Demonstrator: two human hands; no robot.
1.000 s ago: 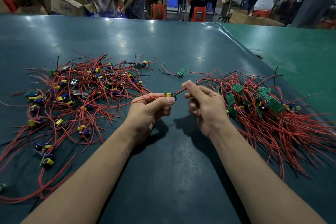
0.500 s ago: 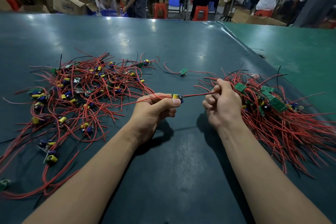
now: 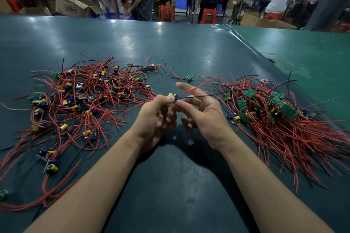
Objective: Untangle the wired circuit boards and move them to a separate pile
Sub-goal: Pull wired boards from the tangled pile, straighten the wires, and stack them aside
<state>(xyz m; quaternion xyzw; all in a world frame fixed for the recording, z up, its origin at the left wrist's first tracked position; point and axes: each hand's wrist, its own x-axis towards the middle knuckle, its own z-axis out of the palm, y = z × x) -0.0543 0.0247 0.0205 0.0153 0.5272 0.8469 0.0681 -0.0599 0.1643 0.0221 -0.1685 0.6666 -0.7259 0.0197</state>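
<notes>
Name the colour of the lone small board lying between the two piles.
Green, seen in the head view: the lone board lies beyond the hands, with wires attached.

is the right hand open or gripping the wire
Open: the right hand has its fingers spread and straight; only the left hand pinches the circuit board.

Glossy dark teal counter point(image 3: 170, 47), smooth sheet catching white glare from the lights; beside it a matter green mat point(image 3: 312, 58). Red wires point(image 3: 284, 138) in sleek plastic insulation, green circuit boards point(image 3: 249, 93) with a dull laminate face, shiny yellow-wrapped components point(image 3: 64, 126), brown cardboard box point(image 3: 72, 6) behind, red plastic stools point(image 3: 166, 12)
</notes>
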